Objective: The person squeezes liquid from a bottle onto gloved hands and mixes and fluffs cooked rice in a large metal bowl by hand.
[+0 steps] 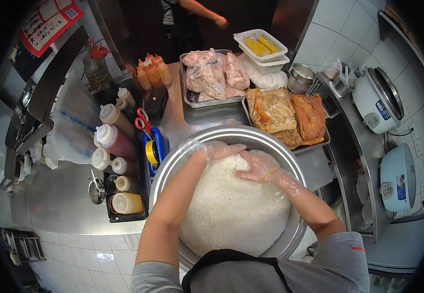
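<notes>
A large round metal bowl is filled with white rice. Both hands wear clear plastic gloves and are at the far side of the rice. My left hand touches the rice near the bowl's far rim, its fingers close together and pointing right. Just to its right, my right hand rests against the rice with its thumb and fingers apart, a yellow band round the wrist. A small mound of rice lies between the two hands. Parts of the left palm and fingertips are hidden.
Squeeze bottles in a black crate, red scissors and yellow tape stand left. Behind the bowl are a tray of bagged meat, a tray of packed food and white baskets. Rice cookers stand right; a person is beyond.
</notes>
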A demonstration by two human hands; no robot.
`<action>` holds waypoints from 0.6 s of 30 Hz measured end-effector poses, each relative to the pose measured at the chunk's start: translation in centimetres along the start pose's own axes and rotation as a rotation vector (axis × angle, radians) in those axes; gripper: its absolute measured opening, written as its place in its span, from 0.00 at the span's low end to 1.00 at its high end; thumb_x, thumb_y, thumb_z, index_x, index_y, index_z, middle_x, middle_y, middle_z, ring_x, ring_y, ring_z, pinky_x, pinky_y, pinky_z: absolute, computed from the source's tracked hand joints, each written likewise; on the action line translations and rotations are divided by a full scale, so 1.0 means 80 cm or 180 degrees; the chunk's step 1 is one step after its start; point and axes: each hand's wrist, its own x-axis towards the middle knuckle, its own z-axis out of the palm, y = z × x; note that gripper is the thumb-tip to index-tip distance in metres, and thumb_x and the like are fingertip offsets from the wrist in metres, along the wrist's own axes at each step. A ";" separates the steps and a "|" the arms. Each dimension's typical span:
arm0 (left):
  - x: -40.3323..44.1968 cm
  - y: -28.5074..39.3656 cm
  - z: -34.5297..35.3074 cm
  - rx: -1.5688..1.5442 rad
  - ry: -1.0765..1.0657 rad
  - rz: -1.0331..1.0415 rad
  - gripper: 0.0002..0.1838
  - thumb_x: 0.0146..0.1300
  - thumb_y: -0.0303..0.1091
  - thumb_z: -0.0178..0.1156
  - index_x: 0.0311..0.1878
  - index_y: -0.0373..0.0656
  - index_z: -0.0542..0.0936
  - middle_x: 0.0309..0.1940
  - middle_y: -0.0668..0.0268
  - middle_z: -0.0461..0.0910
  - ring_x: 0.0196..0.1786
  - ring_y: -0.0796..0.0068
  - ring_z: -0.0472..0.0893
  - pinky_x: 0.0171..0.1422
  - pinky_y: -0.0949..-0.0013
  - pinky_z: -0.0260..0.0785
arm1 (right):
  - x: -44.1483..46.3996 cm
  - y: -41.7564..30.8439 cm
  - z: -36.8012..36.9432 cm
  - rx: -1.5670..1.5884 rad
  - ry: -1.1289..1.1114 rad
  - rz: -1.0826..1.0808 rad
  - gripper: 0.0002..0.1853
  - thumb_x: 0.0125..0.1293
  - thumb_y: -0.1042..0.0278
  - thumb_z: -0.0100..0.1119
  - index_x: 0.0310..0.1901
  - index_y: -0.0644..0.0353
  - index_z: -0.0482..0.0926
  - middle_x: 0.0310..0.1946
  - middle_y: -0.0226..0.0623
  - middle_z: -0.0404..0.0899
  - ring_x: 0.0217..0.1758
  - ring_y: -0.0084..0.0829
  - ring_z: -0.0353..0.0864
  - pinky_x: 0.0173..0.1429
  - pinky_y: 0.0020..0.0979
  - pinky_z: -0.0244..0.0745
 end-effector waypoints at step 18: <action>-0.086 0.020 0.104 0.1475 0.2941 0.1567 0.19 0.56 0.52 0.63 0.32 0.42 0.81 0.29 0.57 0.80 0.38 0.59 0.79 0.51 0.58 0.64 | -0.086 -0.039 0.048 0.0311 0.0587 0.0257 0.40 0.46 0.56 0.73 0.61 0.59 0.66 0.43 0.49 0.78 0.47 0.49 0.80 0.50 0.46 0.75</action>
